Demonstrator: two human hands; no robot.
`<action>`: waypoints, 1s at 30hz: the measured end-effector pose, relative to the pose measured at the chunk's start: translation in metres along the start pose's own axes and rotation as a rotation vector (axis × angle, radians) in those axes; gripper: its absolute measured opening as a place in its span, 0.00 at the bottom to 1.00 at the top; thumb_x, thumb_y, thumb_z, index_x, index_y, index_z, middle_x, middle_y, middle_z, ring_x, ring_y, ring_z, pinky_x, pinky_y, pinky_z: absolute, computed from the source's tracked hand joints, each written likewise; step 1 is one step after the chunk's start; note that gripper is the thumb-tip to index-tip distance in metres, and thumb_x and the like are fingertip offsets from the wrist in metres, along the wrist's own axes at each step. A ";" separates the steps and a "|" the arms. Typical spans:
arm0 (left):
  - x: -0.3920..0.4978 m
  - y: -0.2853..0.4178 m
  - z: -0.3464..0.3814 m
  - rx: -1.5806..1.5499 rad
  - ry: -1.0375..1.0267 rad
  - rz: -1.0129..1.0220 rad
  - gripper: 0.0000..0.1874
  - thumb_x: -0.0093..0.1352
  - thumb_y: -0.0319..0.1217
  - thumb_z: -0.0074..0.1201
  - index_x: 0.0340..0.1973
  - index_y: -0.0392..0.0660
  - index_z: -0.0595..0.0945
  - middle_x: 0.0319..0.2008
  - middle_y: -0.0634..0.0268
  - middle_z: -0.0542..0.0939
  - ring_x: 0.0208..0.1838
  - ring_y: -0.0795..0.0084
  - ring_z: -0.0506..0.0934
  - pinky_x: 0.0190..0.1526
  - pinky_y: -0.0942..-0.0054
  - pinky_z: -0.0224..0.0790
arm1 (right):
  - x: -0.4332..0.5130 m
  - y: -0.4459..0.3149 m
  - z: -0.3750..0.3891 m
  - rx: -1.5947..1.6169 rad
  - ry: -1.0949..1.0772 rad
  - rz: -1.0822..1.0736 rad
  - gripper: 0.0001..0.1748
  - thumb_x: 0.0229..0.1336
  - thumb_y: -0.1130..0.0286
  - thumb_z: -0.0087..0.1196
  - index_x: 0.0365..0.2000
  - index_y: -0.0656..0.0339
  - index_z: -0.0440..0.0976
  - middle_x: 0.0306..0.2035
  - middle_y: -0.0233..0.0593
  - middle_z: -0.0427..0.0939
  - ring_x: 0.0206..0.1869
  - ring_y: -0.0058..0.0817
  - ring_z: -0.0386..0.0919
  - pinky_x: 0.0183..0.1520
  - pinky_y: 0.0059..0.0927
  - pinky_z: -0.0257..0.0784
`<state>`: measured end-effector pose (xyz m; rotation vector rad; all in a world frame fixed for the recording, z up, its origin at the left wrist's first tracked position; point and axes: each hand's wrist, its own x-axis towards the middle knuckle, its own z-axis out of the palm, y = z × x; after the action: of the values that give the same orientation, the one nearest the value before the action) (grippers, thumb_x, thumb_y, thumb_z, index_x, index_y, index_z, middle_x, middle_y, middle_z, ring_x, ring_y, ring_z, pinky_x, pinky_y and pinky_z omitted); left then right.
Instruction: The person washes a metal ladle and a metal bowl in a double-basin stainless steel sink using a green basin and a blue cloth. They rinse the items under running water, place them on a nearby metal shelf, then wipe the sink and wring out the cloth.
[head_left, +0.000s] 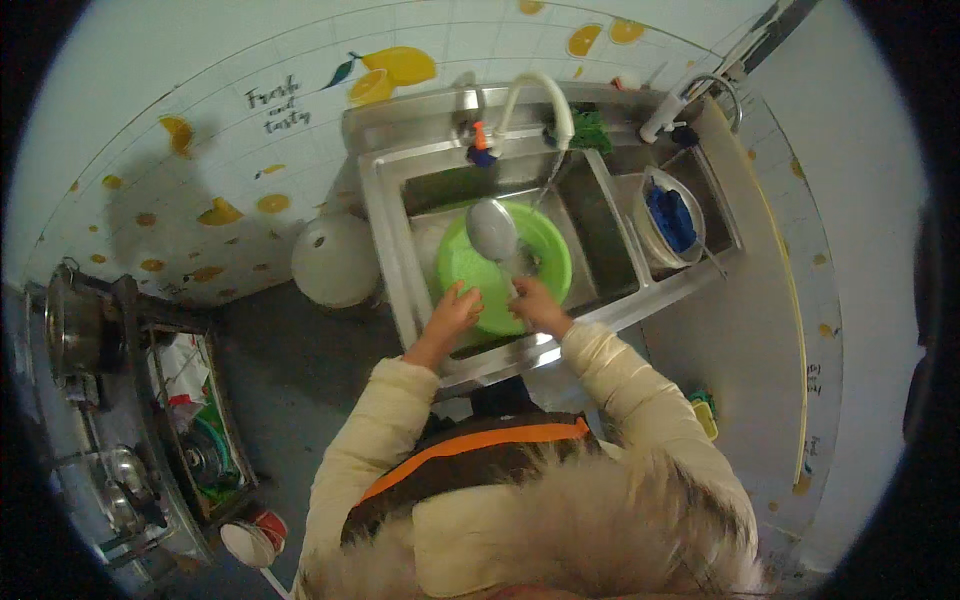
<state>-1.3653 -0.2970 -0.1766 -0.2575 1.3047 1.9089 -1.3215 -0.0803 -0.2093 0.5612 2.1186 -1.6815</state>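
Note:
A light-green plastic basin stands in the larger bowl of a stainless steel sink. My right hand is closed on the handle of a round metal ladle, whose bowl is raised over the far part of the basin. Over the near left rim of the basin is my left hand, fingers bent; whether it grips anything is unclear. Beyond the basin a white curved faucet arches over the sink, with a thin stream of water falling from its spout. Something dark lies inside the basin, too small to tell.
The smaller sink bowl on the right holds a pale container with a blue cloth-like item. Green leaves lie behind the divider. A round white lidded bin stands left of the sink. Pots sit on a rack at far left.

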 end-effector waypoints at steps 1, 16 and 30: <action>0.023 -0.010 0.023 -0.001 0.075 -0.067 0.33 0.74 0.43 0.50 0.68 0.42 0.57 0.61 0.46 0.70 0.59 0.56 0.76 0.61 0.55 0.67 | -0.004 0.003 0.002 -0.017 -0.055 -0.036 0.30 0.56 0.78 0.53 0.61 0.65 0.65 0.44 0.38 0.78 0.39 0.24 0.76 0.37 0.27 0.74; 0.086 -0.041 0.041 -0.047 0.401 -0.087 0.14 0.75 0.40 0.45 0.31 0.46 0.68 0.19 0.66 0.66 0.17 0.76 0.62 0.20 0.72 0.55 | 0.184 0.121 -0.060 -1.326 0.002 -0.518 0.14 0.56 0.74 0.50 0.43 0.62 0.77 0.37 0.51 0.80 0.40 0.51 0.80 0.40 0.51 0.75; 0.136 -0.036 0.010 0.326 0.263 -0.298 0.14 0.76 0.39 0.42 0.32 0.43 0.72 0.22 0.65 0.70 0.16 0.76 0.62 0.19 0.73 0.53 | 0.168 0.011 -0.153 0.098 -0.303 -0.220 0.12 0.59 0.69 0.59 0.43 0.63 0.77 0.38 0.41 0.80 0.43 0.31 0.78 0.48 0.33 0.73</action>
<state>-1.4282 -0.2158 -0.2737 -0.5164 1.6272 1.4229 -1.4655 0.0837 -0.2729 0.0902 1.9416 -1.8605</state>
